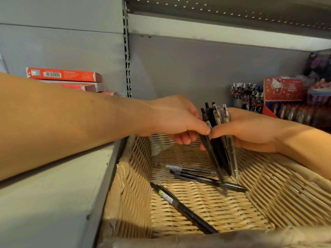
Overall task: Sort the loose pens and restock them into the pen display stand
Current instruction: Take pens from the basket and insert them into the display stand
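Gripping a bundle of pens (221,133) upright at centre frame, the right hand (247,129) holds black and clear barrels with yellow labels, while the left hand (177,120) pinches one black pen (212,153) beside it. Below, three more dark pens (197,173) lie loose in a wicker basket (268,199).

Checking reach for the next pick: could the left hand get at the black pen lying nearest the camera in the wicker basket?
Probably yes. The black pen lies uncovered on the wicker basket floor, nothing above it, but the left hand is pinching a pen into the right hand's bundle.
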Motion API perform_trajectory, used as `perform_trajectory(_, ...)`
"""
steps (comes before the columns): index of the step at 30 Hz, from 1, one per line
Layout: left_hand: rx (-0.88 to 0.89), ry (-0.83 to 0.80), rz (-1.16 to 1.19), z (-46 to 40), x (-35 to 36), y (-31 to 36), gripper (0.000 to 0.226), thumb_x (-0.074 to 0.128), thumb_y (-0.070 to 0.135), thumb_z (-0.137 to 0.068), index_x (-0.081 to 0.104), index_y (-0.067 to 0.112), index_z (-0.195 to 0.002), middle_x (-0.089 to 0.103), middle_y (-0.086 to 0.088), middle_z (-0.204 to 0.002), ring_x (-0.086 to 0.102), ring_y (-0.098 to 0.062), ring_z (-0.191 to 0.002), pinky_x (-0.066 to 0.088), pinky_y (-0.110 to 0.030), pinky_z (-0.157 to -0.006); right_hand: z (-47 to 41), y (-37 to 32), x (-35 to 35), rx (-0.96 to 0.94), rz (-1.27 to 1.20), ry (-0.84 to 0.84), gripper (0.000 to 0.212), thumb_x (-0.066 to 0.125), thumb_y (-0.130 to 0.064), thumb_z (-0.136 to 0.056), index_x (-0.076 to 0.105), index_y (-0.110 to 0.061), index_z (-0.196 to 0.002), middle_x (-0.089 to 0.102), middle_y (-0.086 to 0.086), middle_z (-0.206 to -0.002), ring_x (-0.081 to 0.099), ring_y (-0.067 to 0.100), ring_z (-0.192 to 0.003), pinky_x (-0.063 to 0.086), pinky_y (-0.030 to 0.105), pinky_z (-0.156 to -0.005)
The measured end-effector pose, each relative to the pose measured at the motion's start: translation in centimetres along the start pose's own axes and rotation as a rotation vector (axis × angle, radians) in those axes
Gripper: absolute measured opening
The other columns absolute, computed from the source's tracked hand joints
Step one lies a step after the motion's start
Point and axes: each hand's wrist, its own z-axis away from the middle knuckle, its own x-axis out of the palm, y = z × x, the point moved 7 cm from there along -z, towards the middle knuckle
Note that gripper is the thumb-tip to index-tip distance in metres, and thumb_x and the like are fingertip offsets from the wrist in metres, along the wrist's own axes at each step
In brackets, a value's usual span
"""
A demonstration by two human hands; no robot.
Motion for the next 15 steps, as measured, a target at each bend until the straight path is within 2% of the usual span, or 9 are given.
perform_trajectory(2, 0.043, 0.102, 0.003, -0.28, -0.44, 0.18, 0.016, 0.074, 0.027, -0.088, 0.068, 0.016, -0.078, 0.072, 0.004, -0.062, 0.069, -0.007, -0.057, 0.056, -0.019, -0.056, -0.05, 0.21, 0.18, 0.003, 0.013, -0.029, 0.022, 0.065, 0.002, -0.092, 0.075, -0.015, -0.102, 0.074, 0.014, -0.101, 0.072, 0.029, -0.095, 0.061, 0.04, -0.082)
perform_trajectory(4, 0.039, 0.148, 0.012, -0.22, -0.82, 0.21, 0.015, 0.075, 0.026, -0.088, 0.068, 0.015, -0.081, 0.073, 0.003, -0.064, 0.071, -0.007, -0.059, 0.057, -0.019, -0.056, 0.05, 0.21, 0.55, 0.014, 0.027, -0.062, 0.027, 0.065, 0.003, -0.092, 0.077, -0.02, -0.096, 0.075, 0.008, -0.097, 0.073, 0.02, -0.091, 0.06, 0.033, -0.08)
perform_trajectory(7, 0.036, 0.149, 0.034, 0.11, -0.79, 0.28, 0.015, 0.076, 0.024, -0.087, 0.067, 0.012, -0.087, 0.076, -0.001, -0.07, 0.074, -0.011, -0.065, 0.061, -0.023, -0.06, 0.06, 0.09, 0.42, 0.017, 0.023, -0.041, 0.026, 0.067, 0.004, -0.089, 0.076, -0.018, -0.1, 0.075, 0.01, -0.1, 0.074, 0.023, -0.095, 0.059, 0.044, -0.09)
perform_trajectory(9, 0.039, 0.155, 0.038, 0.19, -0.68, 0.38, 0.016, 0.077, 0.023, -0.087, 0.067, 0.011, -0.089, 0.076, -0.003, -0.073, 0.075, -0.013, -0.067, 0.062, -0.026, -0.063, 0.08, 0.15, 0.33, 0.033, 0.007, -0.026, 0.027, 0.07, 0.003, -0.086, 0.072, -0.011, -0.109, 0.074, 0.018, -0.108, 0.073, 0.033, -0.102, 0.055, 0.053, -0.098)
perform_trajectory(11, 0.041, 0.151, 0.072, 0.23, -0.72, 0.38, 0.017, 0.077, 0.022, -0.086, 0.067, 0.009, -0.092, 0.076, -0.004, -0.074, 0.075, -0.013, -0.069, 0.062, -0.027, -0.064, 0.09, 0.26, 0.18, 0.049, -0.013, -0.004, 0.038, 0.077, -0.002, -0.081, 0.069, -0.007, -0.117, 0.071, 0.022, -0.116, 0.069, 0.038, -0.111, 0.052, 0.056, -0.101)
perform_trajectory(15, 0.047, 0.043, 0.12, 0.27, -0.03, 0.18, 0.025, 0.079, 0.025, -0.084, 0.065, 0.009, -0.099, 0.078, -0.004, -0.081, 0.076, -0.014, -0.076, 0.062, -0.027, -0.07, 0.19, -0.15, 0.55, 0.042, 0.028, -0.02, 0.039, 0.08, -0.011, -0.071, 0.073, -0.016, -0.109, 0.075, 0.009, -0.113, 0.071, 0.023, -0.111, 0.049, 0.051, -0.105)
